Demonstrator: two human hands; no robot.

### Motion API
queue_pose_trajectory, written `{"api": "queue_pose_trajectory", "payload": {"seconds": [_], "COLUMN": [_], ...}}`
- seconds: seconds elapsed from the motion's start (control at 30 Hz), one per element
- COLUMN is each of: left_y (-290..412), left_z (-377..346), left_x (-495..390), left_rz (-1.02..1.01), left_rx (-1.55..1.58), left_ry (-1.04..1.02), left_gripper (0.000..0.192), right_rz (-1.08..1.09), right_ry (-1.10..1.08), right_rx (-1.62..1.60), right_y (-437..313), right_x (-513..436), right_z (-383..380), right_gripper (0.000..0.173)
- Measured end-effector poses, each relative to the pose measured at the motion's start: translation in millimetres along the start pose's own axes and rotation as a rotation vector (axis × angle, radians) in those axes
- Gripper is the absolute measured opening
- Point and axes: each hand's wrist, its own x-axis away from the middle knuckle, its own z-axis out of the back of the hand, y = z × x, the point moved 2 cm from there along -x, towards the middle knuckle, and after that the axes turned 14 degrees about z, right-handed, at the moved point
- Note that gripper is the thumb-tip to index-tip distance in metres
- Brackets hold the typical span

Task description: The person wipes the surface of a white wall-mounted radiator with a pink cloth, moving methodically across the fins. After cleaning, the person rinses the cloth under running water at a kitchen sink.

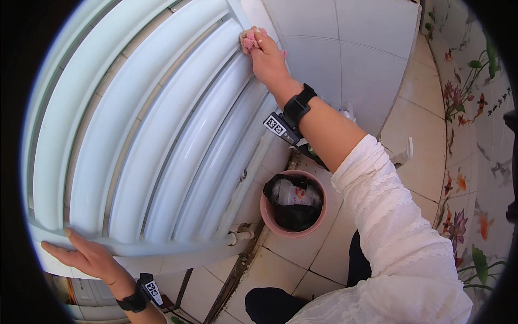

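A white radiator [174, 133] with wide curved bars fills the left half of the head view. At the upper end of one bar, beside the side rail, my right hand [269, 60] grips a crumpled pink cloth [249, 41] pressed to the metal. Bits of the cloth stick out past the fingers. My left hand [87, 257] rests with spread fingers on the radiator's lower rail at the bottom left and holds nothing. Each wrist wears a black strap with a small tagged device.
A pink bin [264, 214] lined with a black bag, a clear plastic cup inside, stands on the tiled floor [283, 263]. Plastic bags lie under my right forearm. A pipe [241, 235] juts from the radiator's lower corner. A wall with fish and flower pictures [477, 162] stands at right.
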Motion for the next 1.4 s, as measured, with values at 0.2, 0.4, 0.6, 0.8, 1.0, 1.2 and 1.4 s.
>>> {"api": "queue_pose_trajectory", "payload": {"seconds": [0.2, 0.4, 0.6, 0.8, 1.0, 1.2, 1.4], "left_y": [-9, -27, -30, -12, -2, -5, -7], "left_z": [1, 9, 7, 3, 1, 2, 3], "left_x": [-1, -2, -5, -1, -4, -5, -3], "left_rz": [0.103, 0.315, 0.297, 0.237, 0.088, 0.034, 0.136], "left_rx": [-0.035, 0.021, 0.087, 0.064, 0.1, 0.036, 0.089], "left_ry": [-0.009, -0.073, -0.063, -0.077, -0.051, -0.058, -0.076], "left_gripper": [0.064, 0.045, 0.045, 0.056, 0.056, 0.057, 0.051], "right_rz": [0.006, -0.487, -0.885, -1.005, -0.55, -0.532, -0.338], "right_ry": [-0.209, -0.003, 0.113, 0.119, -0.077, -0.126, -0.143], "right_rx": [-0.174, 0.169, 0.226, 0.175, 0.223, 0.193, 0.494], "right_y": [11, 107, 109, 35, -78, -95, -8], "right_x": [-47, 146, 221, 198, 250, 249, 172], "right_z": [6, 46, 65, 29, -7, -6, 8], "right_gripper": [0.022, 0.04, 0.042, 0.047, 0.046, 0.05, 0.039]}}
